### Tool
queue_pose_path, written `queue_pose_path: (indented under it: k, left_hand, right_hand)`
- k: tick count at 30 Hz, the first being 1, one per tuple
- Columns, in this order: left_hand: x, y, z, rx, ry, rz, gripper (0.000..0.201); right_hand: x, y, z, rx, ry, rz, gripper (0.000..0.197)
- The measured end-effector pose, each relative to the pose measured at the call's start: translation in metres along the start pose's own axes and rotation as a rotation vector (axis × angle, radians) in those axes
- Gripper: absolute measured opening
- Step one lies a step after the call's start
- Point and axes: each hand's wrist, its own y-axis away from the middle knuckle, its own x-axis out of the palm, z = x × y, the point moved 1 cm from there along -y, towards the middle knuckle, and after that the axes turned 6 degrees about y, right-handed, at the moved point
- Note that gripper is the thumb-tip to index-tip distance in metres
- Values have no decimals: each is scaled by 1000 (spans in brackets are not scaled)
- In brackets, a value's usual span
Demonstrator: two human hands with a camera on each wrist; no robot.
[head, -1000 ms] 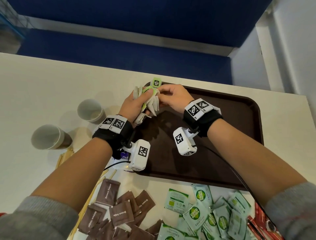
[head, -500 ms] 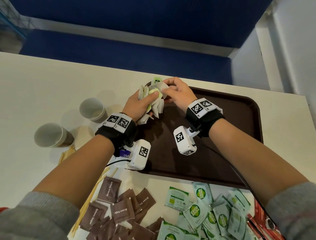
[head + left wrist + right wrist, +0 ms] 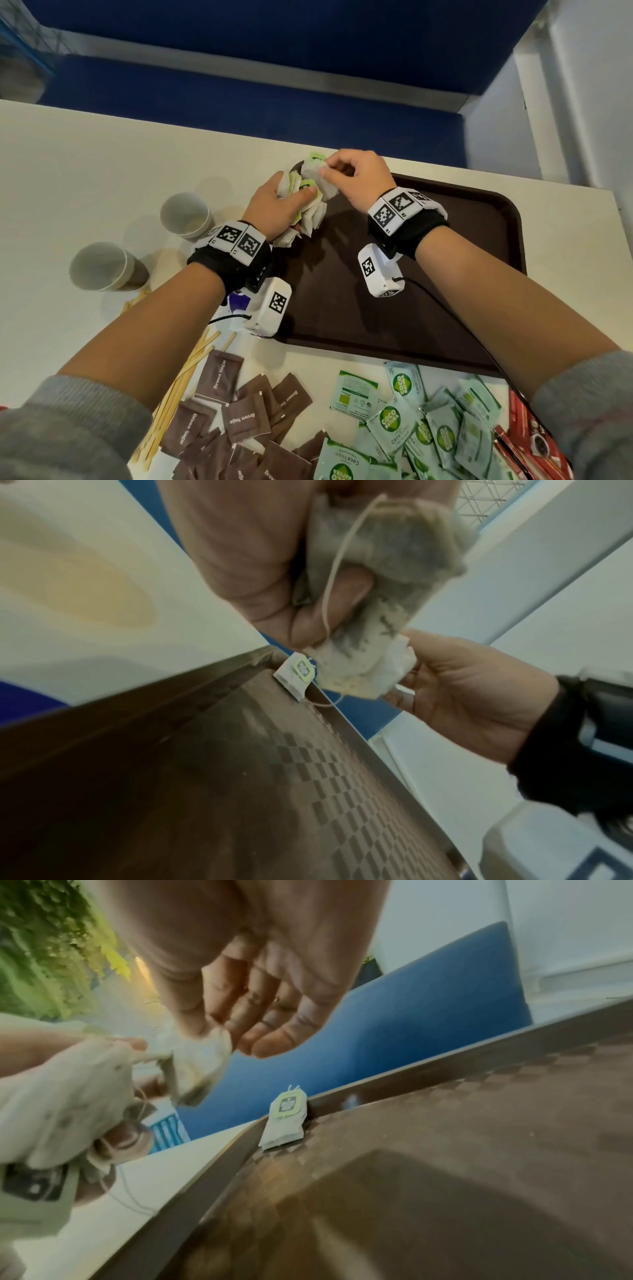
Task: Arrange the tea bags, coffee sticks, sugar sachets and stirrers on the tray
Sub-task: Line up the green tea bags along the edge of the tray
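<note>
Left hand (image 3: 274, 209) is clenched around a bunch of off-white paper tea bags with green tags (image 3: 310, 212), held above the far-left corner of the dark brown rectangular plastic tray (image 3: 479, 274), upper centre of the head view. Right hand (image 3: 359, 180) pinches one bag out of that bunch between thumb and forefinger; other fingers curled. One single white tea bag with a yellow-green tag (image 3: 284, 1118) already lies on the tray, leaning against the rim in that same far corner, just below the hands; the left wrist view shows it too (image 3: 296, 676). Rest of the tray floor shows a checkered texture. Cream tabletop (image 3: 85, 164): two white paper cups (image 3: 185, 214) at left of frame, pale wooden stirrers (image 3: 178, 380) lower left, brown sugar sachets (image 3: 239, 411) bottom centre, pale green coconut sugar sachets (image 3: 411, 421) bottom right, red coffee sticks (image 3: 527, 431) at the bottom right edge. All of these lie off the tray, near its front edge.
</note>
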Motion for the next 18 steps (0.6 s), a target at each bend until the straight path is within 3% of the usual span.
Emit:
queue_pose_path:
  k: [2,4,8,12,18]
  left_hand:
    - [-1,0,0,-18,29,-42,25]
    - [0,0,-2,-21,55,-35,15]
    - [4,2,-9,-12,50,4,13]
    - [4,0,-10,-22,48,23,19]
    - [5,1,-8,-35,38,41,25]
  right_hand:
    - [-1,-3,-4,48,-9,-115,8]
    - [0,-2,-5,61,0,-138,8]
    - [5,2,0,-12,1,-46,11]
    - [3,2,0,7,-45,-2,21]
    - [3,1,2,-44,-57,95,15]
